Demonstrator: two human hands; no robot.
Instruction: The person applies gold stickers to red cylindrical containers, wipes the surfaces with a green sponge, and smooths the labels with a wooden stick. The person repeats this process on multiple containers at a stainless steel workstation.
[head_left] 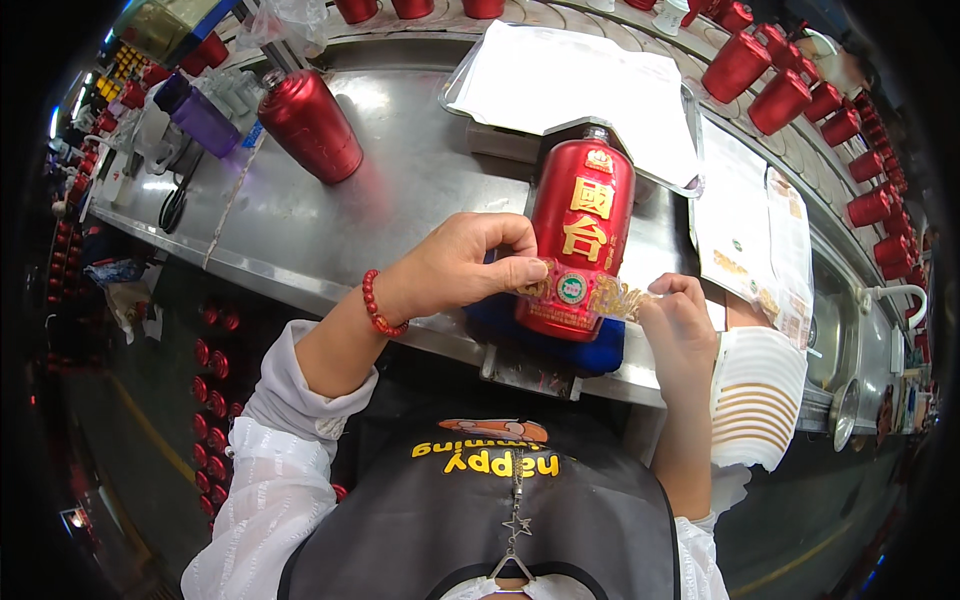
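A red bottle (pixel 556 190) with gold raised characters lies on its back in front of me, its neck pointing away and its base on a blue pad (pixel 607 354). Across its lower part runs a see-through decal strip (pixel 616 300) with gold patterns and a round green-and-white emblem. My left hand (pixel 470 262), a red bead bracelet at the wrist, pinches the strip's left end against the bottle. The strip's right end stands off the bottle, between the closed thumb and fingers of my right hand (pixel 682 322).
White sheets (pixel 570 80) lie on a tray beyond the bottle. Another red bottle (pixel 312 128) stands on the metal table to the left, near a purple bottle (pixel 200 118) and black scissors (pixel 176 200). Decal sheets (pixel 745 220) lie at right. Many red bottles line a conveyor (pixel 690 60) behind.
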